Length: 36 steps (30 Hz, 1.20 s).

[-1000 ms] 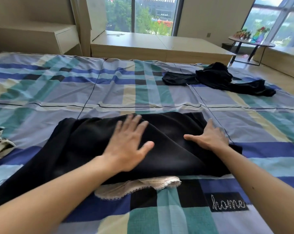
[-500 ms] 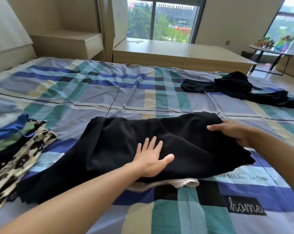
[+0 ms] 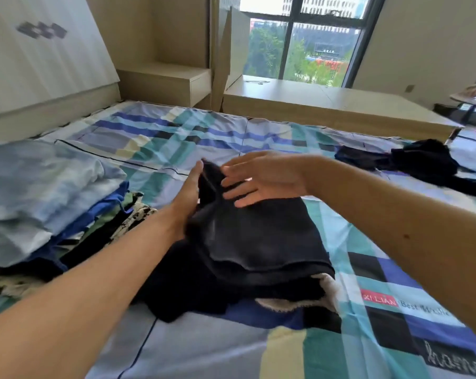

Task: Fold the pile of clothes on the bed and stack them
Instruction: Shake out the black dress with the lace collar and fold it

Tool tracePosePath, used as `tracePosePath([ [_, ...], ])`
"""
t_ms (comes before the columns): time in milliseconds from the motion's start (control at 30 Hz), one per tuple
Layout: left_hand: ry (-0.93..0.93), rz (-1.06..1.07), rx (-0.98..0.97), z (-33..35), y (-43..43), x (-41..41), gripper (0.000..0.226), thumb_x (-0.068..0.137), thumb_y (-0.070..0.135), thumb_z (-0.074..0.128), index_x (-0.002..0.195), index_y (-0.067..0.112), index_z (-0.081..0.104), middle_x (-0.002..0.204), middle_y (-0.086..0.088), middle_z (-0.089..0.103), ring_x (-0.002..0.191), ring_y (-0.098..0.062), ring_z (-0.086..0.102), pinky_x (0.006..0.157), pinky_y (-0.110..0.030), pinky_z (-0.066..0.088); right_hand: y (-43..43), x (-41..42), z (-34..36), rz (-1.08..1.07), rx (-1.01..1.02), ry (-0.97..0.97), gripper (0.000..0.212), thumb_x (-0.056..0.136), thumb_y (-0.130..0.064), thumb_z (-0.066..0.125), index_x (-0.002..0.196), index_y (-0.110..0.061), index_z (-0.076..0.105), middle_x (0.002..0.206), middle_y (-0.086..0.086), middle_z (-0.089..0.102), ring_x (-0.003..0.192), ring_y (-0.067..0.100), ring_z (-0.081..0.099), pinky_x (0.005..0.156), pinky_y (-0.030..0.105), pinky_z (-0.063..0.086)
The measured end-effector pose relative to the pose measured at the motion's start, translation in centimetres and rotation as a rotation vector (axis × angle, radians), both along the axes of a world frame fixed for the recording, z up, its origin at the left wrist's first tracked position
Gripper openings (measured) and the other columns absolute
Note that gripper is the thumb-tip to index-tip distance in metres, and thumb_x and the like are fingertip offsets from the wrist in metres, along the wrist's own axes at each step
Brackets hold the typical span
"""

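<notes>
The checked bed (image 3: 204, 351) is all the space there is to fold on, so the black garment (image 3: 258, 242) lies in its middle, already doubled into thick layers. A cream lace edge (image 3: 327, 291) pokes out beneath the near right corner, which suggests something lighter is caught under it.

The left hand (image 3: 186, 195) runs along the garment's left side where the cloth rises into a peak. Its fingers (image 3: 195, 173) are straight and together against that raised flap. The thumb is behind the cloth, so I cannot tell whether it pinches the flap or only props it. The right hand (image 3: 264, 179) lies across the top of the bundle, with its fingers (image 3: 236, 187) straight and slightly apart, probably to flatten the layers while the flap comes over.

Just left of the garment sits the stack of folded clothes (image 3: 40, 201), close enough to take this piece next. Another dark garment (image 3: 422, 162) lies crumpled well apart at the far right, not yet folded.
</notes>
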State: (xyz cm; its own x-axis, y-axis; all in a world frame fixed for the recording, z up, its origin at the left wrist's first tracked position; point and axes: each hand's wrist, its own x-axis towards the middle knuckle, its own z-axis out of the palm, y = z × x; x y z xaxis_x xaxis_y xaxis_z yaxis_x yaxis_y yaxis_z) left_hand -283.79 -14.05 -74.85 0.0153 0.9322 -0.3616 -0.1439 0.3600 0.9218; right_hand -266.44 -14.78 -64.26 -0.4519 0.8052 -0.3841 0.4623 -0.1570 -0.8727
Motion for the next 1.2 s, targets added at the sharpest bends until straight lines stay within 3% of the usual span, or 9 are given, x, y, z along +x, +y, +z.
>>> tracePosePath([
  [67,0.180,-0.055,-0.055,-1.1,-0.9,-1.3,0.078,0.065,0.085,0.061,0.110,0.023,0.075,0.120,-0.011,0.071,0.109,-0.027,0.067,0.105,-0.043,0.047,0.2,-0.6,-1.9,-0.020,0.044,0.025,0.038,0.099,-0.022,0.060,0.134,-0.009,0.052,0.134,0.014,0.061,0.121,0.028,0.063,0.106,0.046,0.049],
  [200,0.669,-0.044,-0.095,-3.5,-2.3,-2.3,0.077,0.075,0.036,0.084,0.135,0.004,0.049,0.136,-0.008,0.054,0.120,-0.026,0.054,0.087,-0.029,0.040,1.2,1.2,-5.2,-0.139,0.288,-0.273,0.045,0.097,-0.029,0.063,0.139,-0.015,0.052,0.128,0.010,0.063,0.105,0.020,0.061,0.093,0.030,0.048],
  [433,0.983,-0.101,-0.057,-6.2,-0.9,-3.9,0.036,0.082,0.017,0.068,0.114,0.006,0.056,0.114,-0.015,0.062,0.101,-0.032,0.060,0.081,-0.035,0.049,2.3,10.0,-11.8,-0.424,0.389,-0.673,0.066,0.094,-0.041,0.066,0.144,-0.005,0.044,0.145,0.017,0.050,0.132,0.032,0.049,0.108,0.039,0.041],
  [533,1.099,-0.104,-0.066,-6.1,-0.9,-3.8,0.035,0.085,0.018,0.060,0.118,0.006,0.053,0.119,-0.016,0.061,0.109,-0.034,0.059,0.086,-0.037,0.050,1.6,11.9,-15.1,-0.576,0.150,-0.592,0.065,0.089,-0.044,0.071,0.133,-0.002,0.049,0.122,0.015,0.060,0.110,0.032,0.061,0.092,0.043,0.053],
  [600,1.069,-0.059,-0.119,-6.3,-0.8,-3.3,0.055,0.089,0.035,0.063,0.131,0.004,0.048,0.135,-0.017,0.055,0.124,-0.036,0.053,0.098,-0.038,0.045,0.9,11.9,-16.3,-0.616,0.029,-0.399,0.050,0.084,-0.042,0.076,0.112,-0.002,0.062,0.096,0.010,0.070,0.083,0.027,0.069,0.070,0.038,0.058],
  [733,0.929,-0.038,-0.160,-6.5,-0.7,-2.2,0.101,0.076,0.068,0.071,0.144,0.001,0.038,0.145,-0.017,0.049,0.132,-0.034,0.047,0.106,-0.038,0.041,0.3,11.4,-17.1,-0.648,-0.089,-0.096,0.036,0.079,-0.029,0.082,0.101,-0.002,0.074,0.088,0.013,0.078,0.077,0.027,0.075,0.075,0.038,0.062],
  [900,0.715,-0.191,-0.226,-6.2,-0.3,-2.0,0.075,0.065,0.046,0.088,0.119,0.008,0.054,0.116,-0.011,0.065,0.102,-0.030,0.066,0.088,-0.042,0.057,-0.3,12.1,-16.6,-0.631,-0.202,0.073,0.038,0.078,-0.014,0.079,0.111,0.004,0.071,0.097,0.020,0.076,0.076,0.028,0.074,0.068,0.036,0.061],
  [1033,0.513,-0.276,-0.166,-4.2,-0.2,-1.9,0.101,0.036,0.042,0.090,0.128,0.013,0.058,0.116,-0.012,0.070,0.096,-0.033,0.072,0.084,-0.051,0.060,-2.2,13.3,-14.3,-0.640,-0.180,0.164,0.032,0.079,-0.011,0.074,0.108,0.003,0.072,0.097,0.021,0.076,0.069,0.027,0.073,0.059,0.032,0.060],
  [1200,0.393,-0.373,-0.105,-2.7,-4.0,-0.1,0.074,0.059,0.031,0.089,0.125,0.015,0.061,0.112,-0.010,0.074,0.097,-0.030,0.073,0.088,-0.046,0.058,-7.8,16.8,-12.9,-0.667,-0.095,0.212,0.024,0.080,-0.008,0.073,0.103,-0.002,0.073,0.097,0.021,0.076,0.077,0.032,0.074,0.071,0.038,0.062],
])
